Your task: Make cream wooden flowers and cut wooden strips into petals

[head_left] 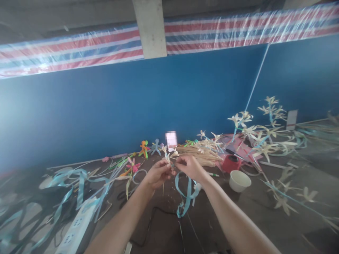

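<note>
Both my hands meet at the middle of the table over a small pale straw flower (168, 155). My left hand (158, 173) is closed, pinching the flower's stem from the left. My right hand (190, 167) is closed too, its fingertips pressed on the stem just below the petals. A light blue ribbon (186, 193) hangs in loops from under my right hand down to the table. A thin straw sticks down below the hands.
A heap of straw strips (201, 153), a red tape roll (231, 163) and a white bowl (239, 180) lie to the right. Finished straw flowers on blue stems (265, 135) spread at the far right. Blue ribbon tangles (79, 183) and a white power strip (75, 225) lie left. A blue wall stands behind.
</note>
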Demonstrator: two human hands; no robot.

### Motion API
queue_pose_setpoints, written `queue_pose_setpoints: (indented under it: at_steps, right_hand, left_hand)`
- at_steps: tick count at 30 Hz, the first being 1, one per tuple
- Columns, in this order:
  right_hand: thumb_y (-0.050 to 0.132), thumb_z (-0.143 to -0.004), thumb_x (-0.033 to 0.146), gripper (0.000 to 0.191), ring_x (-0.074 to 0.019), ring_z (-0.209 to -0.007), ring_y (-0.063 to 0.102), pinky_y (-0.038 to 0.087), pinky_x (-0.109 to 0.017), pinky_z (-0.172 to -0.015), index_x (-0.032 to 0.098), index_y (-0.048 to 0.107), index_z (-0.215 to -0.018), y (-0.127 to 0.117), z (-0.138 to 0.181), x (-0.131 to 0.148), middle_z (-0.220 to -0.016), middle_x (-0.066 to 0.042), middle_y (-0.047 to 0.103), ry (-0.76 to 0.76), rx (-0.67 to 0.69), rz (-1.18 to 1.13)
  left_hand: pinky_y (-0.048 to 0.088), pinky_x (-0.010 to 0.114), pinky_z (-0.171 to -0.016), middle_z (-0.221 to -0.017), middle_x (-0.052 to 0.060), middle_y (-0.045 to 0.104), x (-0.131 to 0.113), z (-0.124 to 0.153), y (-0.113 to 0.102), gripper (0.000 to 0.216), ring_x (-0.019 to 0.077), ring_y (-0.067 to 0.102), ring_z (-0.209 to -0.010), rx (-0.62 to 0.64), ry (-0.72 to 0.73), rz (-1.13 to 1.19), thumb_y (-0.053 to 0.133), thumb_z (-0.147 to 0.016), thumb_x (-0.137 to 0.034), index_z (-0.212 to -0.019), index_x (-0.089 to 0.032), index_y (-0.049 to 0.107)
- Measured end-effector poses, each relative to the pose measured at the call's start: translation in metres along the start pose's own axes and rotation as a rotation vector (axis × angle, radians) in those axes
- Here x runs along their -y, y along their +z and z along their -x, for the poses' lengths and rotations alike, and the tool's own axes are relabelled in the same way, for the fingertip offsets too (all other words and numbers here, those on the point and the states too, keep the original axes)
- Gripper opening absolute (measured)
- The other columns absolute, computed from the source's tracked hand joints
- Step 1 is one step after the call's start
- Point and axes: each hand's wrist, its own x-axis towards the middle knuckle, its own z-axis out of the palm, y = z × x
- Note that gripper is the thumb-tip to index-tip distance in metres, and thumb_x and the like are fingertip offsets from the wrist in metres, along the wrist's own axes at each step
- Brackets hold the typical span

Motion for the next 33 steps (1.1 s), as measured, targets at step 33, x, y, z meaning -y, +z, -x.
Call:
queue_pose_setpoints:
  at_steps: [33]
  right_hand:
    - [0.052,-0.069,0.028,0.014,-0.0076,-0.044,0.038,0.027,-0.019,-0.042,0.015,0.056,-0.066,0.027,0.02,0.005,-0.05,0.004,0.047,0.208,-0.099,-0.232]
  left_hand:
    - [0.042,0.021,-0.048,-0.057,0.0,0.059,0.001,0.012,0.009,0.016,0.0138,0.057,-0.054,-0.302,0.289,-0.478,0.065,-0.061,-0.028,-0.066,-0.015,0.059]
